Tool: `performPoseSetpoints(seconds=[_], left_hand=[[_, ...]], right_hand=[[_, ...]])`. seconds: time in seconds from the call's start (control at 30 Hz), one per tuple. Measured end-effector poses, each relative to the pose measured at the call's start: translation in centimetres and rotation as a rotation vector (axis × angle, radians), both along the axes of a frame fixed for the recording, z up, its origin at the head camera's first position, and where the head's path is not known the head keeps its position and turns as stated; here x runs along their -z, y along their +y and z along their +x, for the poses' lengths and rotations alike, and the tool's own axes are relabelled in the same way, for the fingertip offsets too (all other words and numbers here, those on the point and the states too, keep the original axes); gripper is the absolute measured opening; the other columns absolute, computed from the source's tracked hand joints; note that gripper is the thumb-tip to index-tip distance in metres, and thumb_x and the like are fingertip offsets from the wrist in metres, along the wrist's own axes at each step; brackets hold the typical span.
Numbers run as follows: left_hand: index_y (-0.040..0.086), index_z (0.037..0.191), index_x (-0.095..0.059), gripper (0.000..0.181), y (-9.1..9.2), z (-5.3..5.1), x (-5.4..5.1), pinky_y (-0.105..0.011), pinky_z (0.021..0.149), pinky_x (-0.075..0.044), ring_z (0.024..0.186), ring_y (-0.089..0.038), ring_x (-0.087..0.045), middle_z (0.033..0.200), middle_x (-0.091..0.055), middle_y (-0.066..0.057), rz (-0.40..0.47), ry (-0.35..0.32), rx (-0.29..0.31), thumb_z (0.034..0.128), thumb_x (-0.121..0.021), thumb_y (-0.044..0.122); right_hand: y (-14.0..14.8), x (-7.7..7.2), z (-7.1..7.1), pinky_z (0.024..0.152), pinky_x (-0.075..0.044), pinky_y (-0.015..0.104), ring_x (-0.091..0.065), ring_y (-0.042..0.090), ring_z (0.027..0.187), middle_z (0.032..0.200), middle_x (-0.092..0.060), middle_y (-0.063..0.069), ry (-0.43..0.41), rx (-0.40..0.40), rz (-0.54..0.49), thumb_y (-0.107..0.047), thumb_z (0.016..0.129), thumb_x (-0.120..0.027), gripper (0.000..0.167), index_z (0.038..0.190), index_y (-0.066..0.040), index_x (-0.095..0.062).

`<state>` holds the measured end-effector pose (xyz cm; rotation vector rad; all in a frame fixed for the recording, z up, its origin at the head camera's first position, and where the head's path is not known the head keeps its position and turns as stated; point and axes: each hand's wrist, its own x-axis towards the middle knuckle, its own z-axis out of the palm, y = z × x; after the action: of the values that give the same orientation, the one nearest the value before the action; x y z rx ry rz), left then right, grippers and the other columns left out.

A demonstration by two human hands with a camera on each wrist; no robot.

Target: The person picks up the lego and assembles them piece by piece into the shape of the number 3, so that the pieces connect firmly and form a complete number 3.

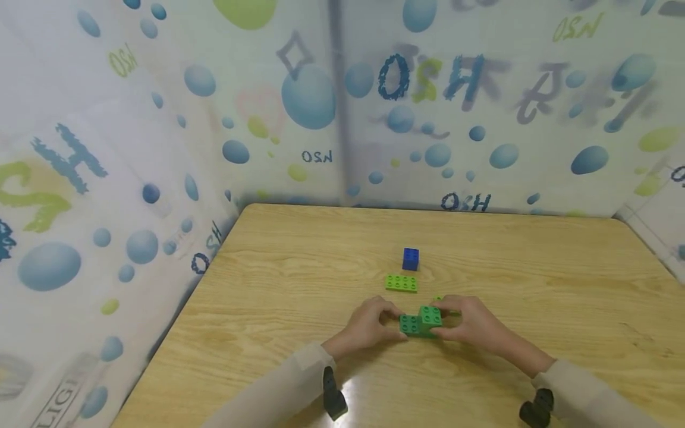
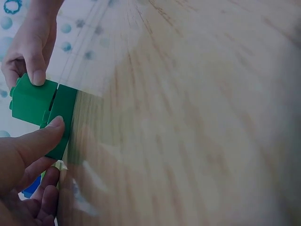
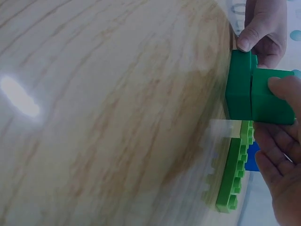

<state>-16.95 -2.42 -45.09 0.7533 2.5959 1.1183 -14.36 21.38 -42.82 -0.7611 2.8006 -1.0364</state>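
A long green building brick (image 1: pixel 409 324) lies on the wooden table, and a smaller green brick (image 1: pixel 430 317) sits over its right half. My left hand (image 1: pixel 369 324) pinches the left end of the long brick, thumb on the near side. My right hand (image 1: pixel 475 322) pinches the small brick between thumb and fingers. In the left wrist view a thin dark gap shows between the small brick (image 2: pixel 34 100) and the long one (image 2: pixel 63 120). Whether the studs are fully joined I cannot tell.
Behind the green bricks lies a flat light green brick (image 1: pixel 401 283), with a blue brick (image 1: pixel 411 259) farther back. Another light green brick (image 1: pixel 439 298) is mostly hidden behind my right hand. Patterned walls (image 1: pixel 374 142) border the table (image 1: pixel 299 255) at its back and left.
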Motion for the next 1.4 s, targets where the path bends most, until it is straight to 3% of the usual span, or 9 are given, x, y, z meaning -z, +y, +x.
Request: performPoseSetpoints(seconds=[0.2,0.4,0.53,0.7,0.9,1.13,1.4], left_hand=[[0.014,0.098,-0.069,0.036,-0.1,0.0,0.0,-0.024,0.078,-0.038,0.084,-0.007,-0.049,0.090,-0.058,0.008,-0.006,-0.004,-0.007,0.0675,-0.081,0.029],[0.015,0.098,-0.069,0.036,0.0,0.0,0.0,-0.023,0.076,-0.038,0.083,-0.006,-0.049,0.089,-0.058,0.008,-0.008,-0.007,0.010,0.0678,-0.081,0.029],[0.015,0.099,-0.069,0.036,0.0,-0.1,-0.1,-0.023,0.077,-0.038,0.084,-0.007,-0.048,0.090,-0.058,0.008,-0.010,-0.017,0.009,0.0680,-0.081,0.029],[0.014,0.099,-0.069,0.036,-0.1,-0.1,-0.2,-0.023,0.077,-0.038,0.084,-0.007,-0.049,0.090,-0.059,0.008,-0.018,-0.014,0.012,0.0678,-0.081,0.028],[0.015,0.100,-0.069,0.037,-0.2,-0.2,-0.3,-0.024,0.078,-0.038,0.085,-0.007,-0.049,0.091,-0.058,0.009,-0.017,-0.031,0.012,0.0681,-0.080,0.030],[0.016,0.099,-0.068,0.037,-0.2,-0.2,-0.3,-0.025,0.081,-0.039,0.087,-0.007,-0.049,0.091,-0.057,0.009,-0.018,-0.047,0.008,0.0681,-0.080,0.031],[0.016,0.100,-0.068,0.037,-0.1,-0.1,-0.3,-0.026,0.082,-0.038,0.088,-0.007,-0.049,0.092,-0.057,0.009,-0.026,-0.045,0.011,0.0686,-0.080,0.031]], right_hand=[[-0.1,0.0,-0.2,0.077,-0.048,0.041,-0.060,0.019,0.089,0.099,-0.063,0.003,-0.046,0.007,-0.008,-0.034,0.075,-0.075,0.053,0.112,0.002,-0.062],[0.1,0.1,-0.5,0.083,-0.045,0.044,-0.056,0.026,0.099,0.107,-0.060,0.006,-0.159,0.009,-0.024,-0.037,0.076,-0.073,0.054,0.114,-0.002,-0.058],[0.5,0.0,-0.8,0.083,-0.044,0.041,-0.055,0.022,0.098,0.107,-0.059,0.002,-0.210,-0.023,-0.046,-0.039,0.076,-0.073,0.052,0.114,-0.006,-0.057],[1.4,-0.5,-1.4,0.087,-0.042,0.046,-0.055,0.026,0.104,0.115,-0.058,0.007,-0.260,-0.099,-0.053,-0.035,0.076,-0.074,0.056,0.119,-0.004,-0.055],[3.2,-1.2,-2.2,0.082,-0.046,0.041,-0.058,0.027,0.097,0.107,-0.062,0.008,-0.235,-0.131,-0.057,-0.025,0.079,-0.072,0.050,0.120,-0.001,-0.055],[5.5,-0.9,-2.4,0.077,-0.048,0.036,-0.059,0.024,0.093,0.104,-0.062,0.013,-0.162,-0.064,-0.083,-0.020,0.080,-0.071,0.046,0.117,0.004,-0.055],[6.4,0.3,-2.5,0.076,-0.048,0.032,-0.059,0.025,0.091,0.106,-0.061,0.015,-0.142,0.021,-0.078,-0.022,0.078,-0.073,0.047,0.114,0.005,-0.058]])
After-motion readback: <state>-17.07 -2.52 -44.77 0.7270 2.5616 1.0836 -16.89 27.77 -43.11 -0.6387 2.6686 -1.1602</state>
